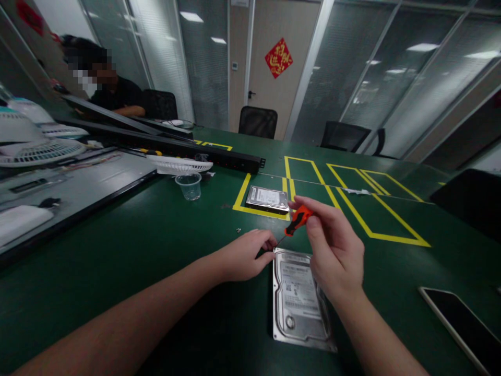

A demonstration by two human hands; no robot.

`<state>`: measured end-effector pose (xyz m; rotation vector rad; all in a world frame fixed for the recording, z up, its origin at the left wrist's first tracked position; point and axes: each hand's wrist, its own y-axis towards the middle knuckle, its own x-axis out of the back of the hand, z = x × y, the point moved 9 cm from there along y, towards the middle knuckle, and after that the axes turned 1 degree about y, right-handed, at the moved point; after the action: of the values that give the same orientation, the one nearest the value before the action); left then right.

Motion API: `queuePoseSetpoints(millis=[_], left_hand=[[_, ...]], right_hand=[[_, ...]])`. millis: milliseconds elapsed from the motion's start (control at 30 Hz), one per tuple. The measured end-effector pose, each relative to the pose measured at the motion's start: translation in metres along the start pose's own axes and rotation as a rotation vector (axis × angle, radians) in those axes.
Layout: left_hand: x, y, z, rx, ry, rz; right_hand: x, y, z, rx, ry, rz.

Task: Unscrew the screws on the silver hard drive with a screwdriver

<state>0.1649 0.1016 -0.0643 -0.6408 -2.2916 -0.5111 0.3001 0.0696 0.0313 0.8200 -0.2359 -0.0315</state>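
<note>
A silver hard drive [297, 297] lies label up on the green table in front of me. My right hand [338, 250] is closed round the orange and black handle of a screwdriver [298, 220]. Its thin shaft slants down to the left, with the tip at the drive's far left corner. My left hand [250, 253] has its thumb and curled fingers closed at that same corner, beside the tip. Whether a small screw is between them I cannot tell. A few tiny metal pieces [238, 230], apparently screws, lie beyond my left hand.
A second hard drive [268, 197] lies in a yellow-taped rectangle. To its left stand a clear plastic cup [189, 186], a white fan grille [180, 165] and a long black bar [227, 157]. A phone [457, 324] lies at right. Another person sits far left.
</note>
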Motion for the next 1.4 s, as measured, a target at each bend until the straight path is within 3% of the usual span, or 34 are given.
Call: queuePoseSetpoints(millis=[267,533,800,1067,1233,1400], left_hand=[[-0.0003,-0.0003,0.0010,0.003,0.006,0.005],[0.0000,-0.0003,0.0004,-0.011,0.007,-0.003],[-0.0007,-0.0004,0.0018,0.009,0.008,0.015],[-0.0008,0.0003,0.0004,-0.013,0.006,-0.002],[-0.0001,-0.0002,-0.0004,-0.004,0.017,0.003],[0.0011,0.0000,-0.0007,0.001,0.012,-0.007]], right_hand=[[0.0041,-0.0002,-0.0023,0.012,-0.006,-0.065],[-0.0004,0.0001,0.0011,0.011,0.008,0.003],[0.0028,0.0007,0.0006,0.036,-0.023,-0.032],[-0.0020,-0.0007,-0.0034,-0.015,0.020,0.021],[0.0027,0.0006,-0.0022,0.048,-0.027,-0.039],[-0.0008,0.0001,-0.0047,0.035,0.037,-0.001]])
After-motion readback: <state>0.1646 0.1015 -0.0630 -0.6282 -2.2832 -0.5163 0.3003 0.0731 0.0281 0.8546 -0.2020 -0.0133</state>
